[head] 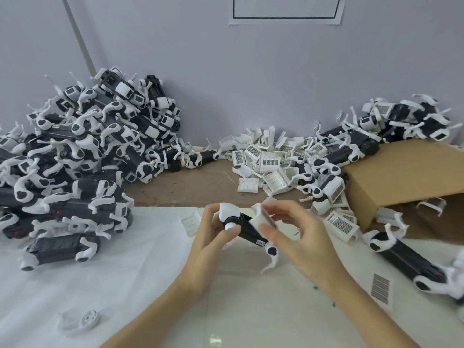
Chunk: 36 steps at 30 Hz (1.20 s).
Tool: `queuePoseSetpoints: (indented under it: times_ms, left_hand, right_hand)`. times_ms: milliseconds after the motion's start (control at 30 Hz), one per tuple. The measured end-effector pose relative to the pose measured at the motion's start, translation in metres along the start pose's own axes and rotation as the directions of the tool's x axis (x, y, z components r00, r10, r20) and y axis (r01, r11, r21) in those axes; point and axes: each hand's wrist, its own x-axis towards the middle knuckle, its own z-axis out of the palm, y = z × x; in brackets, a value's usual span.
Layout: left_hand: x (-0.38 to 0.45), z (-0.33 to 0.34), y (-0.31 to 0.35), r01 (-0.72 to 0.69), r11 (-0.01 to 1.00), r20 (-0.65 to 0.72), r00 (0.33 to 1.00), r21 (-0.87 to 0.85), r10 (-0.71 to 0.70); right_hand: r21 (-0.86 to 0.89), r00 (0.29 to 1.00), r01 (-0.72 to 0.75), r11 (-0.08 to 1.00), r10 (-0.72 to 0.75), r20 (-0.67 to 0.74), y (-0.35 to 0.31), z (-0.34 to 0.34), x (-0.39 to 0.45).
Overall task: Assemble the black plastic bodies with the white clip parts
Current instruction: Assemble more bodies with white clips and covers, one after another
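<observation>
Pale lilac wall backs a tabletop (190, 189) of bare brown board, its near half covered by smooth white sheeting (100, 285). Both forearms reach in from the bottom edge and meet at the centre, just above the sheeting. The left hand (213, 237) is curled round the front end of a black plastic body (247, 228), thumb pressed against its round white cap, so this grip is closed on the body. The right hand (291, 229) pinches a white clip part (261, 217) between thumb and fingertips, holding it against the top of the body, fingers arched and spread; its grip is closed on the clip. A curved white leg hangs from the body's lower end.

Glossy black bodies with white curved legs are heaped in a large pile (82, 146) at left. Loose boxy white clips (266, 159), ribbed and carrying barcode labels, lie scattered mid-right. More bodies lean over a matte brown cardboard box (406, 172) tipped on its side at right. A small white round part (88, 320) lies on the sheeting at lower left
</observation>
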Motion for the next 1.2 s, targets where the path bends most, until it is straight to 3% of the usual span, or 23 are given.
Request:
queuePoseSetpoints:
  times_ms: [100,367,533,767,833,933,1200]
  left_hand:
    - [0.000,0.000,0.001,-0.011,1.000,0.000,1.000,0.003,0.011]
    - [-0.001,0.002,0.007,-0.022,1.000,-0.019,1.000,0.005,0.022]
    - [-0.003,0.004,0.009,-0.052,0.998,0.011,0.999,0.018,0.052]
    - [-0.005,0.006,0.010,-0.070,0.997,0.029,0.997,0.039,0.069]
    - [-0.005,0.006,0.010,-0.072,0.996,0.038,0.997,0.045,0.071]
    - [-0.005,0.008,0.010,-0.075,0.996,0.029,0.997,0.045,0.074]
    - [-0.006,0.015,0.010,-0.064,0.992,-0.028,0.997,0.105,0.067]
  right_hand:
    - [-0.169,0.996,0.083,0.982,-0.079,0.031,-0.002,0.014,-0.008]
    - [-0.105,0.996,0.075,0.992,-0.070,0.050,-0.001,0.010,-0.007]
    - [-0.150,0.989,0.122,0.981,-0.133,-0.066,0.002,0.015,-0.011]
    - [-0.236,0.988,0.153,0.959,-0.144,0.054,0.008,0.014,-0.014]
    - [-0.363,0.975,0.220,0.905,-0.207,0.075,0.009,0.014,-0.016]
    - [-0.564,0.921,0.362,0.742,-0.378,0.095,0.012,0.018,-0.017]
    - [-0.665,0.869,0.438,0.605,-0.476,0.140,0.010,0.017,-0.016]
